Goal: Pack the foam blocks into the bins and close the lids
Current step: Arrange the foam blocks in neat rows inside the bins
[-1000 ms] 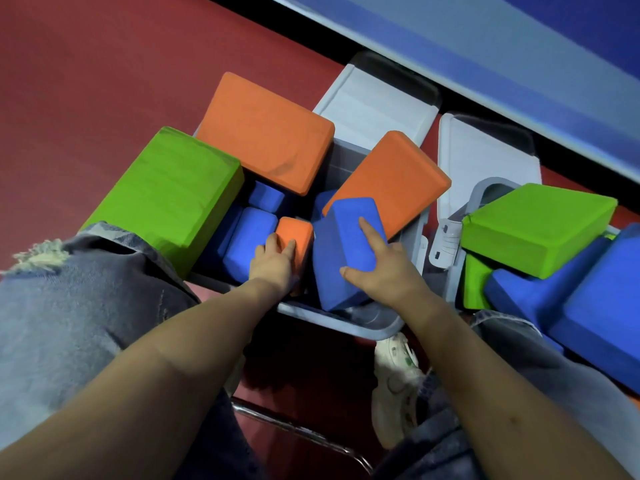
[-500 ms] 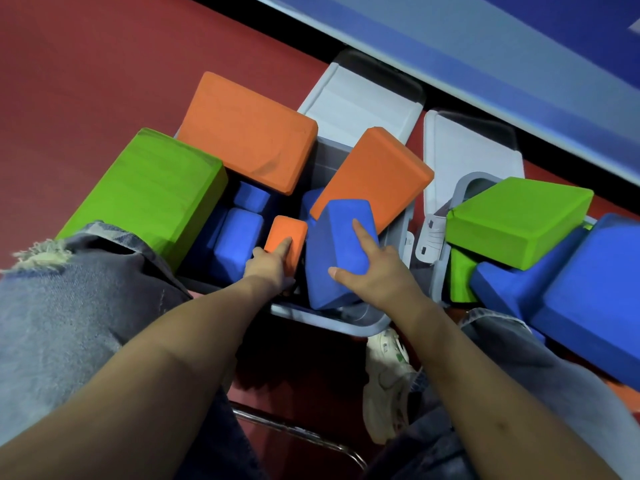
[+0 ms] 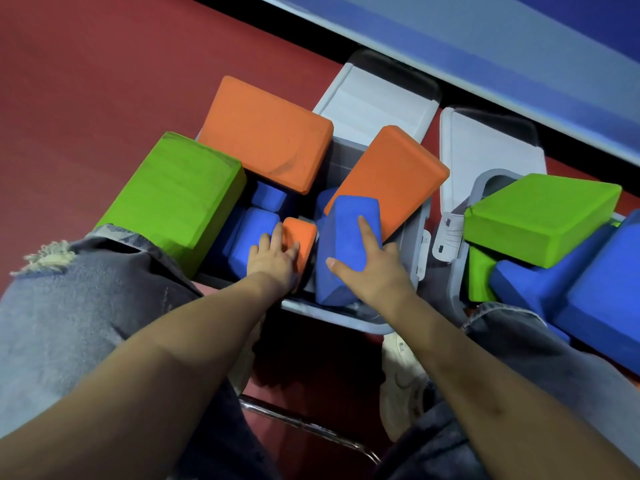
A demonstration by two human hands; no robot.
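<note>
While the person sits over the grey bin [image 3: 332,311] on the red floor [image 3: 86,81], both hands reach into it. The left hand [image 3: 273,261] lies flat with fingers spread, touching a small orange block [image 3: 302,237] and a blue block [image 3: 258,230] beside it, gripping neither. The right hand [image 3: 370,268] presses open-palmed on a tilted blue block [image 3: 346,230] standing in the bin; its far fingers are hidden, so a grip there is possible. A green block [image 3: 176,192] and two large orange blocks [image 3: 266,133] [image 3: 391,174] lean out over the rim. The bin's lid [image 3: 381,98] hangs open behind. To the right, a second bin [image 3: 453,282] holds another green block [image 3: 540,216] and more blue blocks [image 3: 588,289], its lid [image 3: 485,143] also open.
</note>
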